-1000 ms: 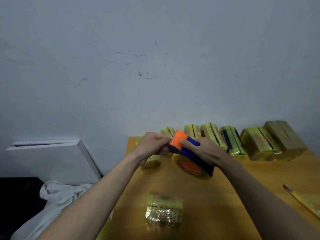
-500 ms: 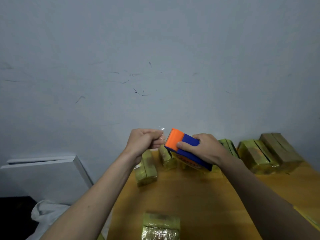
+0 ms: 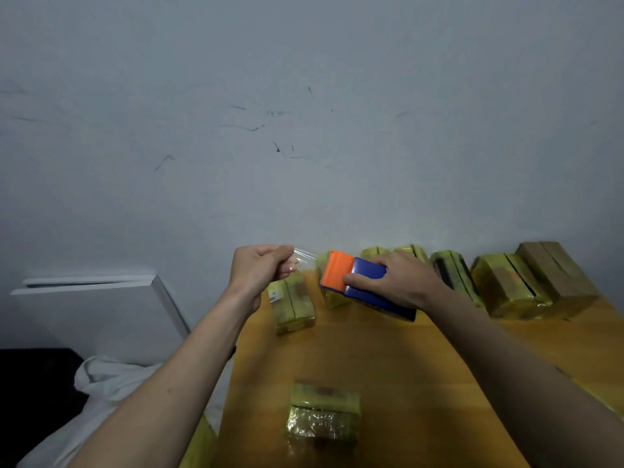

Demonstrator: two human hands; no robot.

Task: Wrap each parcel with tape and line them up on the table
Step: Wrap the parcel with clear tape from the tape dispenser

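My right hand (image 3: 393, 281) grips a blue and orange tape dispenser (image 3: 358, 282) held above the wooden table (image 3: 388, 359). My left hand (image 3: 261, 270) pinches the free end of the clear tape (image 3: 304, 256), which is stretched a short way out from the dispenser's orange end. A shiny yellowish parcel (image 3: 322, 418) lies alone on the table near me. Several taped parcels (image 3: 506, 285) stand in a row along the wall, and one more parcel (image 3: 293, 304) sits at the row's left end.
A grey scuffed wall (image 3: 304, 130) rises right behind the table. Left of the table stand a white board (image 3: 101, 309) and a white cloth bag (image 3: 111, 380) on a dark floor. The table's left edge runs under my left forearm.
My left hand has pulled the tape end leftward, away from the dispenser. Both hands rose a little, and the view tilted so the near parcel shows lower.
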